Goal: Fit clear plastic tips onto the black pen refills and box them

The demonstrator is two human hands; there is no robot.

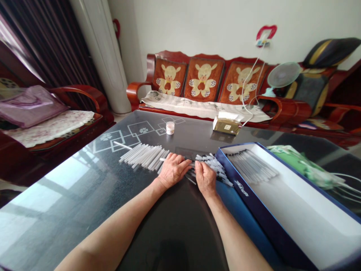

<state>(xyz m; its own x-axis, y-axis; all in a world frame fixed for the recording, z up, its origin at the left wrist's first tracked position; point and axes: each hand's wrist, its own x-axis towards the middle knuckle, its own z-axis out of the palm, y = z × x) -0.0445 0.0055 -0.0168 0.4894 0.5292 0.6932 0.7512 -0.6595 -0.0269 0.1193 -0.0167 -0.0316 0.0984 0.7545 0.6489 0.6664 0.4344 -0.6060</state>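
Observation:
My left hand point(172, 170) lies palm down on the black glass tabletop point(175, 233), over the right end of a neat fan of thin white plastic sticks point(143, 156). One stick tip pokes out from beneath that hand on its left side. My right hand point(205, 177) rests beside it, its fingertips on a looser heap of translucent plastic pieces point(213, 167). The two hands nearly touch. A few dark thin pieces lie just under the fingers. What either hand grips is hidden.
An open blue-edged box point(248, 195) on the right holds a row of dark-tipped clear tubes point(252, 165). Beyond it lies a green packet with white cords point(304, 165). A small white jar point(170, 128) and a tissue box point(227, 123) stand farther along the table.

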